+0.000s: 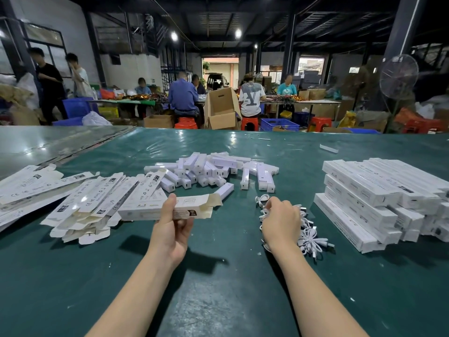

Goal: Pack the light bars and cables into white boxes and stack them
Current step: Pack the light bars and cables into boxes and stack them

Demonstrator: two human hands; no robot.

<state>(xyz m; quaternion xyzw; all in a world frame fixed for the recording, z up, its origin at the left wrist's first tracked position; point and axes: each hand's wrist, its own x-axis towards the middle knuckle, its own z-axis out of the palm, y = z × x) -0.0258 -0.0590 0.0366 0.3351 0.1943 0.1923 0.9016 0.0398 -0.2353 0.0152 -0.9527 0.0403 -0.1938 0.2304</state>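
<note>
Two bare forearms reach over the dark green table [218, 300]. Left hand [172, 229] pinches a long white cardboard box [167, 207], its right end flaps open. Right hand [280, 221] curls down onto the white coiled cables [309, 237]; whether it grips one is unclear. White plastic light bars [211, 170] lie heaped behind, packed white boxes [379, 198] stacked right.

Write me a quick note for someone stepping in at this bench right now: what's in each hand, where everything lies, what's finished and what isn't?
Left hand: holds one long white cardboard box, end flap open, above the green table.
Right hand: resting on the pile of coiled white cables; whether it grips one cannot be told.
Flat unfolded white cartons lie to the left, loose white light bars in the middle, and the stack of closed white boxes at right.
Done: that stack.
Left: fill the held box with a bar and cable, close it, stack it, and repeat.
</note>
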